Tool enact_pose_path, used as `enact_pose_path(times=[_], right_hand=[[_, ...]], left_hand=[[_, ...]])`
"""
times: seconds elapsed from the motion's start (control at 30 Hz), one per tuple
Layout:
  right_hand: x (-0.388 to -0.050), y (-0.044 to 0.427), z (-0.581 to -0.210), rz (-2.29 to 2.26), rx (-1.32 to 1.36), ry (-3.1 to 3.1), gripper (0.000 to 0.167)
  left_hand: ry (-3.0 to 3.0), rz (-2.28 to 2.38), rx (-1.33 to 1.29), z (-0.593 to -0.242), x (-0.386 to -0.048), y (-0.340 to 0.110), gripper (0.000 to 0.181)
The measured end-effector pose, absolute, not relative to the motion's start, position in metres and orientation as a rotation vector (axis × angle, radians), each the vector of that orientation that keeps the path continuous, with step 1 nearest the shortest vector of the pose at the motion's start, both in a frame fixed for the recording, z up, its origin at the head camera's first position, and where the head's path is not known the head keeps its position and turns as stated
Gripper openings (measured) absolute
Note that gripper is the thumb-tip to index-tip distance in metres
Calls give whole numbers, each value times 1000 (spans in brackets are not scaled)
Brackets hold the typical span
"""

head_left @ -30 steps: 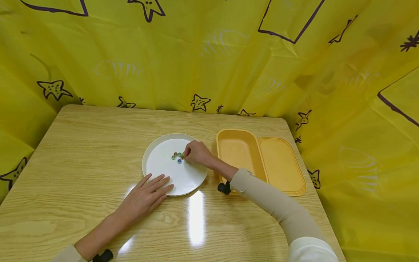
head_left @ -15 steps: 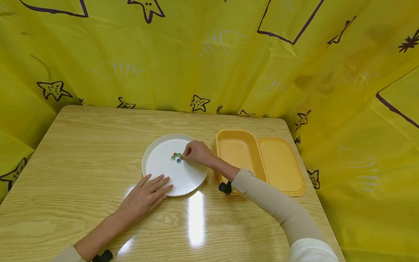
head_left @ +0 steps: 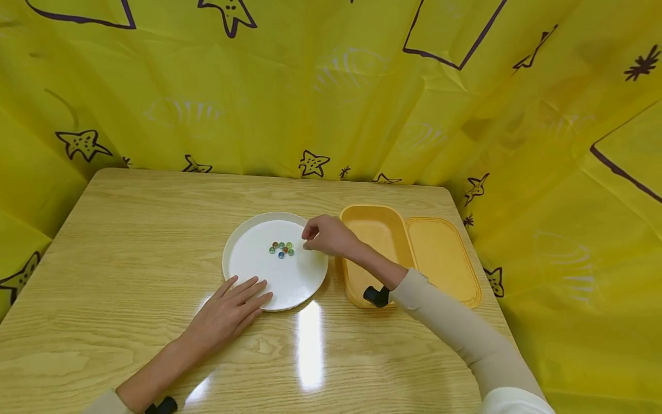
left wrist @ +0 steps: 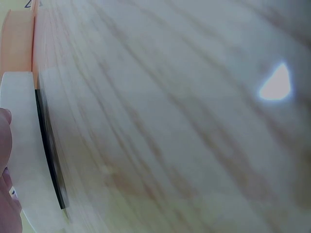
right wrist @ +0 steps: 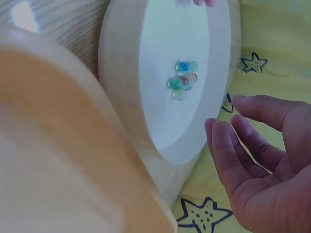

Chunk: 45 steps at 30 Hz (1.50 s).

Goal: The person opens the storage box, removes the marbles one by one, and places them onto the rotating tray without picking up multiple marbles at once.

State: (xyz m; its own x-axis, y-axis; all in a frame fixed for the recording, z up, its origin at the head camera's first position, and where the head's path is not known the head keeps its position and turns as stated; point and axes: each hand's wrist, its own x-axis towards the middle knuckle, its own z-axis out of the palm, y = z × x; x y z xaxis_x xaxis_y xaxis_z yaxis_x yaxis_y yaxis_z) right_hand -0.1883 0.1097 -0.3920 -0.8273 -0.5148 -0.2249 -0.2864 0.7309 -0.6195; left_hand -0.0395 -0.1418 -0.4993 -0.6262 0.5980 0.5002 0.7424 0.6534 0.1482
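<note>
Several glass marbles [head_left: 281, 249], green, reddish-brown and blue, lie in a close cluster on a round white tray [head_left: 300, 290]. My left hand [head_left: 227, 310] rests on the tray's near-left rim with its fingers spread and straight. Over the tray's right rim hovers my right hand [head_left: 331, 236], loosely bent, apart from the marbles. In the right wrist view, thumb and fingers [right wrist: 224, 150] stand apart with nothing between them. The left wrist view catches only the tray's side [left wrist: 24, 145] and a bit of the left fingers.
Right of the tray stands a yellow-orange box [head_left: 380, 230], with no marbles visible inside. Its flat lid [head_left: 445, 259] lies against its right side. A yellow patterned curtain [head_left: 258, 103] hangs behind and beside the wooden table [head_left: 155, 230].
My right hand has drawn back from the marbles, moving right and slightly up toward the box, and its fingers have parted. More of the marble cluster shows. The left hand stays put.
</note>
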Motion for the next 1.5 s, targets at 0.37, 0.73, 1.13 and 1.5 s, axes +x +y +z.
enact_pose_path(times=[0.37,0.73,1.13,1.5], right_hand=[[-185,152,-379,-797,-661,2557,19],[-178,192,-381,-690,-617,2589,20],[-173,229,-394,-520,-528,2523,20],[-166,242,-405,-343,-437,2481,13]], left_hand=[[-2443,-488,-1051,-500,-38,-142,53],[-2431,-484,-1051,-500,-38,-142,51],[-2426,-489,-1057,-499,-40,-143,50],[-2430,-485,-1057,-499,-39,-142,51]])
